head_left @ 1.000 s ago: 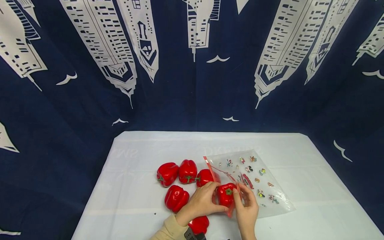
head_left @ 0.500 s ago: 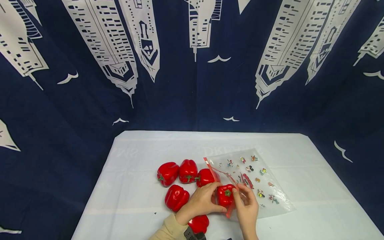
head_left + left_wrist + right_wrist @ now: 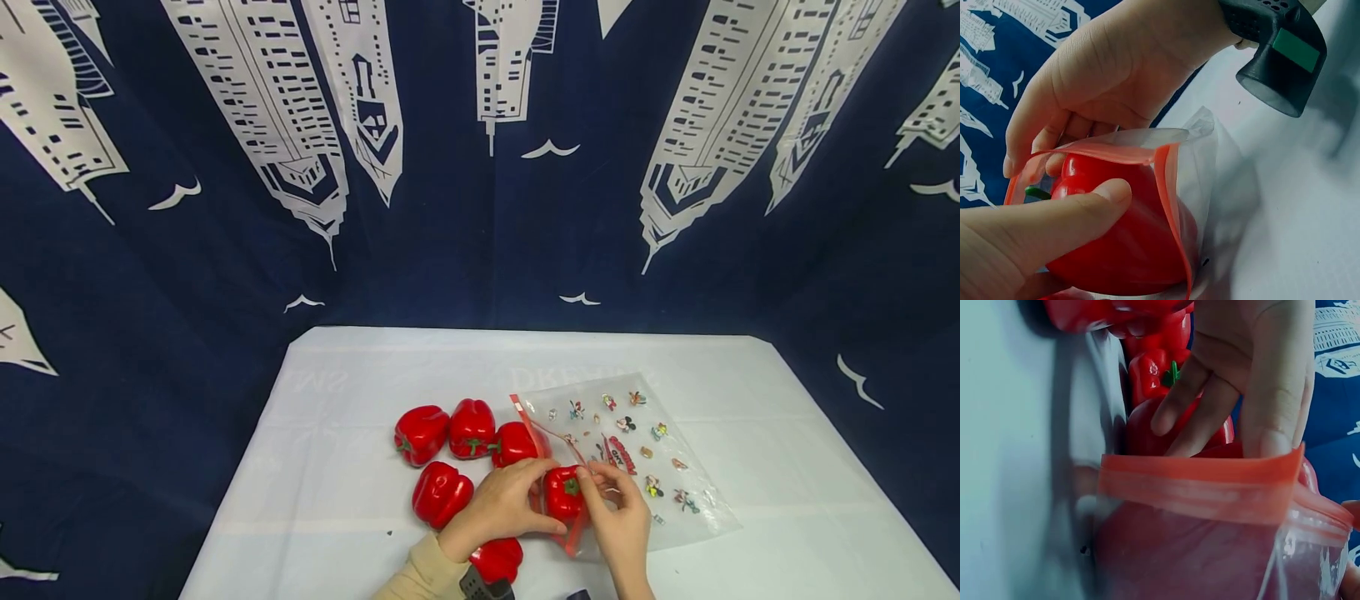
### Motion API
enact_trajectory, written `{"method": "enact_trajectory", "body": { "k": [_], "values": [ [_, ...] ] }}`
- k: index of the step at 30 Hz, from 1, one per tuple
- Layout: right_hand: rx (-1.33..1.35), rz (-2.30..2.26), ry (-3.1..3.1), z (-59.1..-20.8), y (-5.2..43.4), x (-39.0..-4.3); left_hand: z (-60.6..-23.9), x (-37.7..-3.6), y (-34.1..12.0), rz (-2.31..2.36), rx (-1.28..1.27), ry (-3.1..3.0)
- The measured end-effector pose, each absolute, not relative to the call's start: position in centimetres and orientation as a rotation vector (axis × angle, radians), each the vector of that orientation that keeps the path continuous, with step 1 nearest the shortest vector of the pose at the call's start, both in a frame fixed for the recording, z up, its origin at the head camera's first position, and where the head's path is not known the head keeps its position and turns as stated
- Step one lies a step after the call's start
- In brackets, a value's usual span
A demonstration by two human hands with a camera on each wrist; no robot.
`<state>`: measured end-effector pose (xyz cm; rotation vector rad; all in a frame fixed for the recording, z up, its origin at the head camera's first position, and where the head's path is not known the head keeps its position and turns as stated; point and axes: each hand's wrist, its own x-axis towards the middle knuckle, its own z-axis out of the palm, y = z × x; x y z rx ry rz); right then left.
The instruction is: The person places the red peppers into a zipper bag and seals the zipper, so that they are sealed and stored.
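My left hand [image 3: 510,504] holds a glossy red bell pepper [image 3: 562,493], thumb in front and fingers behind. In the left wrist view this pepper [image 3: 1129,237] sits partly inside the mouth of a clear zip bag, its green stem pointing left. The printed clear bag [image 3: 675,467] lies flat on the table, its red-edged opening towards the left. My right hand [image 3: 621,517] pinches the bag's rim beside the pepper. The red zip edge [image 3: 1197,472] stands around the pepper in the right wrist view, with left-hand fingers just beyond it.
More red peppers lie left of the bag: one [image 3: 422,435] at the far left, one [image 3: 471,429] beside it, one [image 3: 442,496] nearer. Another [image 3: 498,560] is partly under my left forearm. A dark object [image 3: 579,595] shows at the bottom edge of the white table [image 3: 315,500].
The bag's red rim has come left over the pepper's right side, drawn by my right hand. The left hand stays nearly in place. The other peppers have not moved.
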<state>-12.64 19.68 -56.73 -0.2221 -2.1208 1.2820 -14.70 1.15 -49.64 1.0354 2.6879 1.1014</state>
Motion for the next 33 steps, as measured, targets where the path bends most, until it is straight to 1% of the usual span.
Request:
{"method": "enact_trajectory", "body": {
  "k": [7,16,21,28,33],
  "values": [
    [-0.174,1.257,-2.087,-57.0,19.5,-12.6,-49.1,-14.2,0.1,1.229,0.978,2.726],
    [-0.154,1.314,-2.049,-56.8,19.4,-12.6,-48.2,-12.4,-3.4,1.347,0.870,2.788],
    [-0.135,1.303,-2.039,-56.9,19.5,-12.7,-48.6,-11.2,-4.8,1.405,0.788,2.743],
    [-0.182,1.345,-2.041,-56.9,19.6,-12.8,-49.9,-9.5,-5.9,1.561,0.686,2.678],
    [-0.199,1.358,-2.048,-56.4,19.4,-12.7,-50.7,-8.5,-6.3,1.548,0.666,2.644]
  ]
}}
